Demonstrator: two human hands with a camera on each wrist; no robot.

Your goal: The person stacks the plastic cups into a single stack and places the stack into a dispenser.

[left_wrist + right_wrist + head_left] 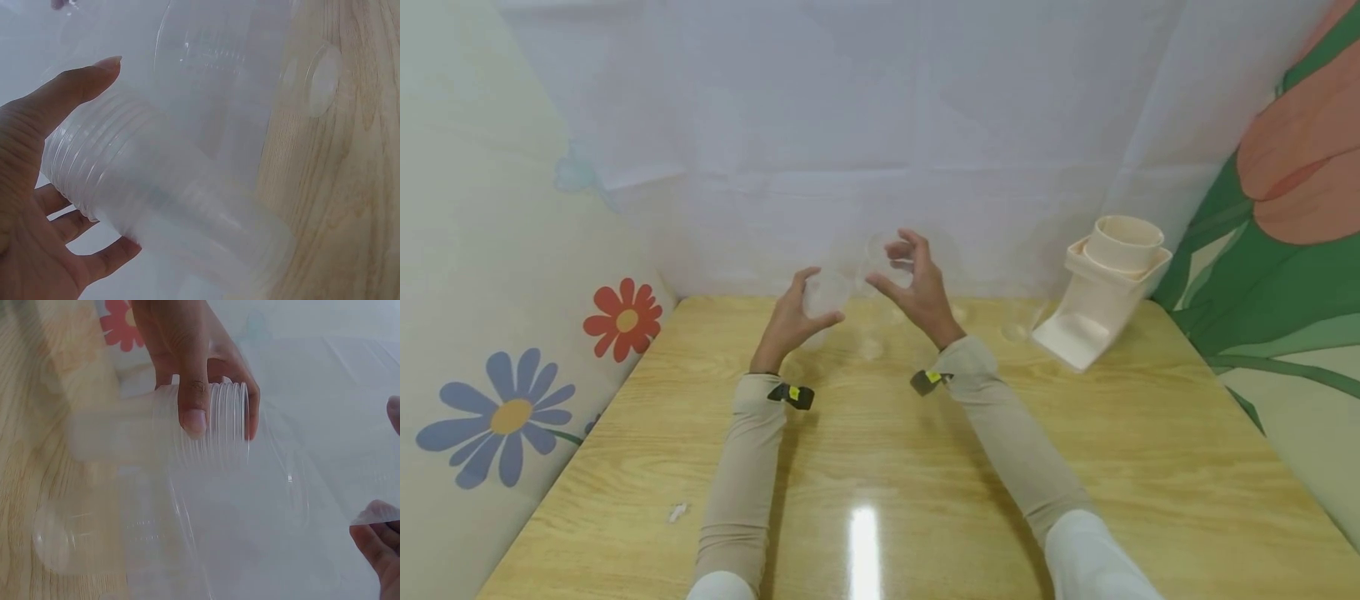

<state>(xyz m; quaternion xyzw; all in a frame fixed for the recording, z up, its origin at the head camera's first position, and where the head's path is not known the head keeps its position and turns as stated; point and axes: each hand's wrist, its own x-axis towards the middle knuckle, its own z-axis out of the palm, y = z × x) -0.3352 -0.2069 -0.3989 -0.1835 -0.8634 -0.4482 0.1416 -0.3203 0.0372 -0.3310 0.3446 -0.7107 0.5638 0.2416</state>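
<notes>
My left hand (797, 317) grips a stack of clear plastic cups (175, 187) near its ribbed rims, thumb on one side and fingers on the other. The stack tilts, its base pointing toward the table in the left wrist view. To the right, my right hand (917, 287) curves thumb and fingers around the upper part of a clear plastic cup (887, 250); the plastic is so transparent that the exact contact is hard to see. Another view of clear cups (87, 537) shows a rounded base over the wood beside the stack.
A cream plastic holder (1101, 292) with a round collar stands at the back right of the wooden table (865, 450). Left of it is a faint clear cup (1018, 318). A small white scrap (677, 512) lies front left. White cloth (805, 100) hangs behind.
</notes>
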